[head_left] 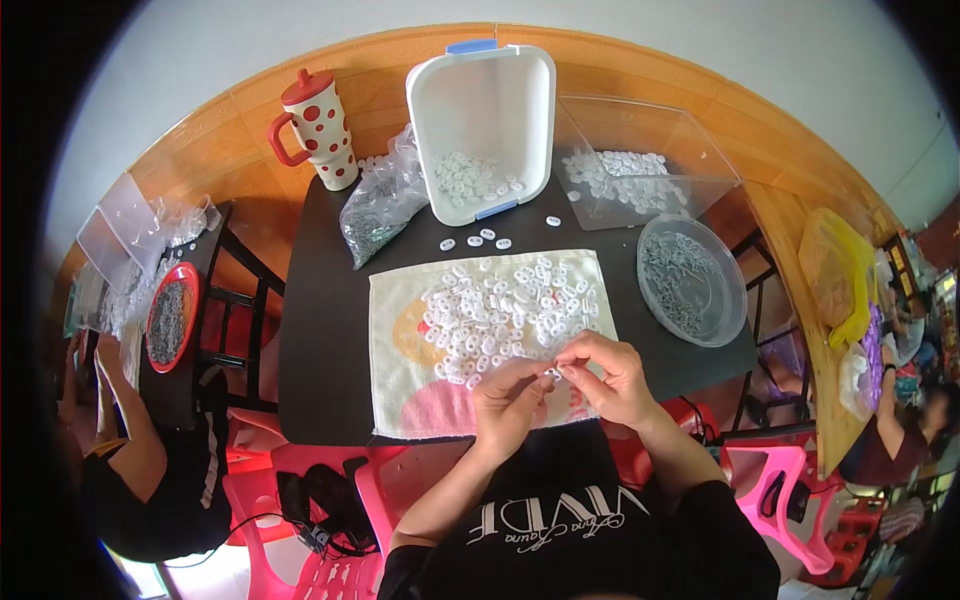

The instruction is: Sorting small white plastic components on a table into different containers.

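Note:
My left hand (508,402) and my right hand (615,382) meet over the near edge of a patterned towel (395,345). Pinched between the fingertips of both is a small white oval piece (553,374), partly hidden by the fingers. Just beyond them a loose pile of similar white oval pieces (490,320), many showing two holes, spreads over the towel. Past the towel's far edge, several flat oval pieces (487,234) with dark marks lie on the dark table (325,300). At the right stands a round clear tub (740,290) with many small grey parts inside.
At the back are a white bin (480,110) and a clear box (650,130), both with white pieces, a bag of grey parts (380,205) and a red-dotted tumbler (325,135). Another person's arm (130,420) is at the left, near a red tray (190,275). Pink chairs (775,490) stand below.

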A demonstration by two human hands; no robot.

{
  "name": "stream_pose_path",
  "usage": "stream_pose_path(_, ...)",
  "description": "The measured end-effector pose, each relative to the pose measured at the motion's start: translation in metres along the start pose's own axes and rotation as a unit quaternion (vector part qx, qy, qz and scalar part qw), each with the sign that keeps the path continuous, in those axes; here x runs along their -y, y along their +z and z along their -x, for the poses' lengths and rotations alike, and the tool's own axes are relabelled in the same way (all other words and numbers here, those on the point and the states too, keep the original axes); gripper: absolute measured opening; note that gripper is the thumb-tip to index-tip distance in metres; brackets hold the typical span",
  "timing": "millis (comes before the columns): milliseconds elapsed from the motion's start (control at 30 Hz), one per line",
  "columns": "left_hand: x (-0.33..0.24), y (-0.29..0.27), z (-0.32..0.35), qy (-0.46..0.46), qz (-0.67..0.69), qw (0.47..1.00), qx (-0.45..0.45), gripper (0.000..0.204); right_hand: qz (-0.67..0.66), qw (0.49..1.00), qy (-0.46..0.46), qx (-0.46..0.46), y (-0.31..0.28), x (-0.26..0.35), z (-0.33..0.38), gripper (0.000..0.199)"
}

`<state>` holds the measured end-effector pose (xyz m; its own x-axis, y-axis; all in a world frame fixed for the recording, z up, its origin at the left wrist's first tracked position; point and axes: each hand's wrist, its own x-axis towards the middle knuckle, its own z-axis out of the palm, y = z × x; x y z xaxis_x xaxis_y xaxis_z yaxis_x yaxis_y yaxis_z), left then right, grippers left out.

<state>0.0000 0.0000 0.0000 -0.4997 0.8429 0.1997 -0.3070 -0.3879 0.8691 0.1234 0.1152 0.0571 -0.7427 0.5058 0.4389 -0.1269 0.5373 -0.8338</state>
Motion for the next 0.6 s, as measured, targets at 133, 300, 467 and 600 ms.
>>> stream_pose_path(133, -0.0005, 0.0005, 0.0008, -0.004, 0.006, 1.0, -0.009, 0.018, -0.002, 1.0, -0.003, -0.003, -0.0001, -0.0006, 0.0016, 0.016)
stream_pose_path(300, -0.0024, -0.0001, 0.0014, -0.007, 0.004, 1.0, -0.011, 0.017, 0.001, 1.0, -0.019, -0.006, 0.0017, -0.0011, 0.0004, 0.018)
stream_pose_path(467, -0.0015, -0.0007, 0.0019, -0.014, 0.007, 1.0, -0.008, 0.017, 0.008, 1.0, -0.011, -0.003, 0.0021, -0.0024, 0.0018, 0.018)
stream_pose_path(600, -0.0006, -0.0009, 0.002, -0.005, 0.005, 1.0, -0.01, 0.017, 0.036, 0.999, -0.024, 0.0, 0.0037, 0.0011, -0.0011, 0.02)
